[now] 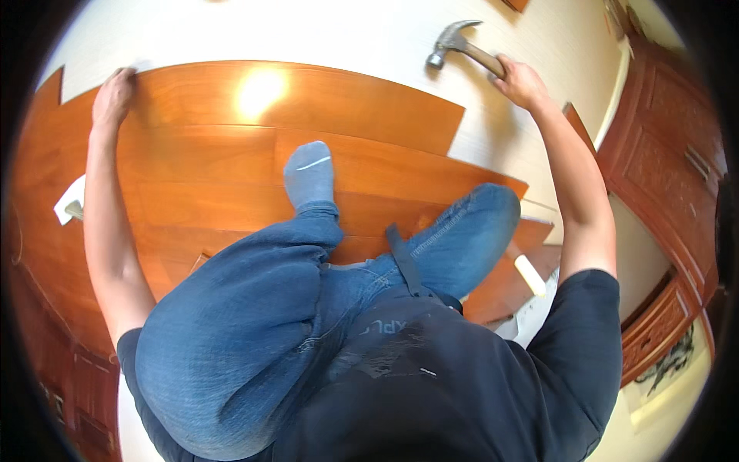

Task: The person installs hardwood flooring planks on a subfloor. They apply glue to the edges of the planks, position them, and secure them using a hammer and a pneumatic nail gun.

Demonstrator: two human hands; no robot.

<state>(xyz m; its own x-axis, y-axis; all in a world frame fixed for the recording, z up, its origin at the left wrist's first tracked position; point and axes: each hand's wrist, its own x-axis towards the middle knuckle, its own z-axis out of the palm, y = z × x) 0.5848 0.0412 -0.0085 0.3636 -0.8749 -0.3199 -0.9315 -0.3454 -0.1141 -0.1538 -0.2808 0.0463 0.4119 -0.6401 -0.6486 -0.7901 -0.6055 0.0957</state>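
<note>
My right hand is wrapped round the handle of a claw hammer, held over the pale floor beyond the planks at the upper right. Its steel head points left, with the claw turned away from me. At the far left, my left hand is closed at the outer edge of the wooden flooring. Its fingertips are blurred, and what they hold, if anything, cannot be made out. Between my hands lies the outermost plank, a glossy orange-brown board with light glaring off it. Its right end stops short of the row behind it.
I sit on the laid floorboards, one socked foot on them. A white piece lies by my left forearm, and a pale stick-like piece by my right knee. Carved wooden furniture stands on the right.
</note>
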